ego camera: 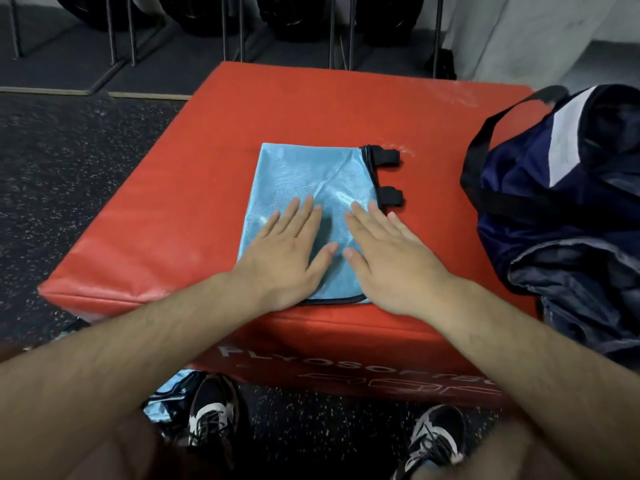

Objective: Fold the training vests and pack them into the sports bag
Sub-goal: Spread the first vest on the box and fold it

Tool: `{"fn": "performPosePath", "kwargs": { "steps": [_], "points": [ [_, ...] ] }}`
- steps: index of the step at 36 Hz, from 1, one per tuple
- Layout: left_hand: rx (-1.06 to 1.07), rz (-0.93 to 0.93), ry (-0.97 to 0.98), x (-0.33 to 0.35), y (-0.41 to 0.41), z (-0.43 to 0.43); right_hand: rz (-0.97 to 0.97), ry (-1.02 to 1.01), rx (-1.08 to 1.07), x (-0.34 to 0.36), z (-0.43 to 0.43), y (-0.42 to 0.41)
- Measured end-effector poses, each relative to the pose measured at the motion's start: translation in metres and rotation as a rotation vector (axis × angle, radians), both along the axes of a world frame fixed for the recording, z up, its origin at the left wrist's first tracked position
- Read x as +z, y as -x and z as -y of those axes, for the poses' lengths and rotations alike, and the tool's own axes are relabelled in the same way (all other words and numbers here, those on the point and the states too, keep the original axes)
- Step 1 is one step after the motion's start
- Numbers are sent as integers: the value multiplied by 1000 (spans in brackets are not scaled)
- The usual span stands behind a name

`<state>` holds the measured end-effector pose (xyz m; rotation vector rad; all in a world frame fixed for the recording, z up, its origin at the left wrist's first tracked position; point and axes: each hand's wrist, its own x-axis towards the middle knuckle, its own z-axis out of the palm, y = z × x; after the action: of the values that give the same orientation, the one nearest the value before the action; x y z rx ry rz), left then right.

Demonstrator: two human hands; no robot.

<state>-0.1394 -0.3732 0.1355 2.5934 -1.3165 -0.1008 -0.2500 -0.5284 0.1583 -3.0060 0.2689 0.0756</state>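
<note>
1. Left hand [287, 251]: palm down, fingers straight and slightly spread. It lies flat on the near left part of the folded vest [311, 174] and grips nothing.
2. Right hand [391, 258]: same posture, palm down, fingers straight, flat on the near right part of the vest. The little finger reaches the vest's right edge. It grips nothing.
3. The hands lie side by side but apart. The thumb tips point toward each other, with a narrow strip of blue fabric showing between them.
4. Folded vest: light blue, shiny, folded to a rough rectangle, with dark piping along its curved near edge. It lies flat near the middle of the top of the red padded box [277, 109].
5. Two black strap tabs [384, 157] stick out from the vest's right edge, one beyond the other. Both rest on the box top.
6. Sports bag [554, 209]: navy, slumped, with a white panel and a black carry strap [485, 140]. It covers the right edge of the box, near the vest but not touching it.
7. The front face of the box carries white lettering, partly hidden by the forearms.
8. Speckled dark floor [69, 168]: crumpled light blue fabric [169, 393] lies beside the left shoe [211, 414]. It is possibly another vest, but too little shows to be sure. The right shoe [436, 434] stands apart from it.
9. Beyond the box: metal rack legs [112, 29] with dark round objects above them.
</note>
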Motion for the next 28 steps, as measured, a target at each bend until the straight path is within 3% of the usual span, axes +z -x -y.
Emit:
{"fn": "performPosePath", "kwargs": {
  "steps": [14, 19, 24, 28],
  "points": [
    [-61, -78, -15, 0, 7, -15, -64, -53, 72, -5, -2, 14],
    [-343, 118, 111, 8, 17, -25, 14, -53, 107, 9, 5, 13],
    [-430, 184, 155, 10, 12, -25, 97, -103, 133, 22, 10, 10],
    [-474, 294, 194, 9, 6, -19, 54, -92, 165, 29, 8, 9]
  ]
}}
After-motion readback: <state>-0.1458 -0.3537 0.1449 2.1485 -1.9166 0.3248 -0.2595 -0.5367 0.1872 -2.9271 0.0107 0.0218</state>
